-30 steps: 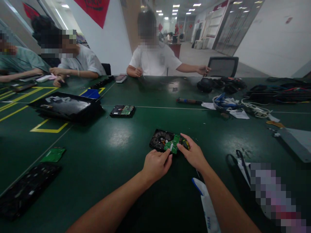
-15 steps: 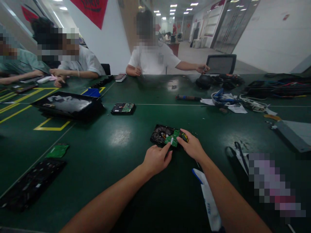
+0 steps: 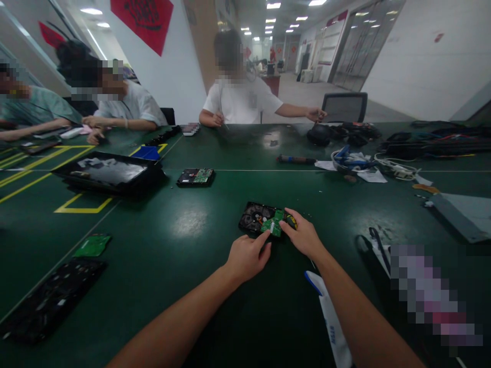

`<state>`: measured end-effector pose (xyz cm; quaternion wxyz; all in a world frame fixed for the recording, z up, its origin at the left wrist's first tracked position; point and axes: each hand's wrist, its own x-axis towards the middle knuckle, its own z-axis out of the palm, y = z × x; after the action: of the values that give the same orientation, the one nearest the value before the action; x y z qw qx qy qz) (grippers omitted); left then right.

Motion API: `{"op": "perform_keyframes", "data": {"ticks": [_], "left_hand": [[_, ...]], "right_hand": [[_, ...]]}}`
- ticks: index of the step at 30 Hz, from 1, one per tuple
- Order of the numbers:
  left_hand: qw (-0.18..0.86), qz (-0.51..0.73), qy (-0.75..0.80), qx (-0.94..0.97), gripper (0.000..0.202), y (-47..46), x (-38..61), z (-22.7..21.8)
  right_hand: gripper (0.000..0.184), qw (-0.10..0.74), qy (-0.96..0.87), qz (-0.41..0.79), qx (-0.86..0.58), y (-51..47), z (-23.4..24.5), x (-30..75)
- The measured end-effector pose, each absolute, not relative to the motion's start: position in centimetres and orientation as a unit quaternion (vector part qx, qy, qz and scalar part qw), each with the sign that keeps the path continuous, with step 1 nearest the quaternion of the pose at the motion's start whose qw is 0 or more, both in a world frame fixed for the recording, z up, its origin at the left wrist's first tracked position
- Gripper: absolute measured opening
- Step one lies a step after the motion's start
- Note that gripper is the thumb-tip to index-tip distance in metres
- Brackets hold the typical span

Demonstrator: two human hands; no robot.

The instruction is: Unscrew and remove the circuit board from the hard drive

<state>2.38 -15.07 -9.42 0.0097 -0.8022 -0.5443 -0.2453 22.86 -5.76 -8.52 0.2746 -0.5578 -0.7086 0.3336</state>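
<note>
- Hard drive (image 3: 251, 219) is just beyond our left hand (image 3: 247, 255), above or upon the green table (image 3: 180, 276), with its dark face and round hub upward.
- Step in hand, as we judge it, is the handling of the green board (image 3: 274, 223) over the drive's right part; whether this board is loose or fixed, we cannot tell.
- Next move, in our judgement, calls for careful fingers at the board's edge, and for a steady drive.
- Our right hand (image 3: 305, 236) is closed narrowly about the right end of the drive, thumb at the board; a yellow-and-black tool (image 3: 292, 221) sits within the same hand.
- Our left hand puts its pointing finger on the board's near edge; whether it also pinches, we cannot tell.
- Farther out, to the left, lie a second drive (image 3: 195, 177), a black tray (image 3: 103, 190), and a separate green card (image 3: 92, 245) beside a black panel (image 3: 53, 299).
- Across the table, we see a person in a white shirt (image 3: 240, 102).
</note>
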Motion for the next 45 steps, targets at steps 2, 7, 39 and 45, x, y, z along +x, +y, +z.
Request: {"op": "perform_keyframes", "data": {"ticks": [2,7,39,45], "left_hand": [[0.0,-0.247,-0.543,-0.803,0.04,-15.1,2.4,-9.4],[0.002,-0.25,-0.548,-0.798,0.039,-15.0,2.3,-9.5],[-0.039,-0.26,-0.558,-0.787,0.041,-15.5,2.0,-9.6],[-0.033,-0.255,-0.563,-0.786,0.042,-15.6,2.0,-10.1]], "right_hand": [[0.059,0.272,-0.708,0.34,-0.556,-5.7,-8.5,22.9],[0.057,0.285,-0.715,0.333,-0.545,-5.7,-8.8,23.0],[0.051,0.282,-0.731,0.283,-0.553,-5.5,-9.5,22.8],[0.051,0.276,-0.731,0.289,-0.553,-5.6,-9.3,22.9]]}}
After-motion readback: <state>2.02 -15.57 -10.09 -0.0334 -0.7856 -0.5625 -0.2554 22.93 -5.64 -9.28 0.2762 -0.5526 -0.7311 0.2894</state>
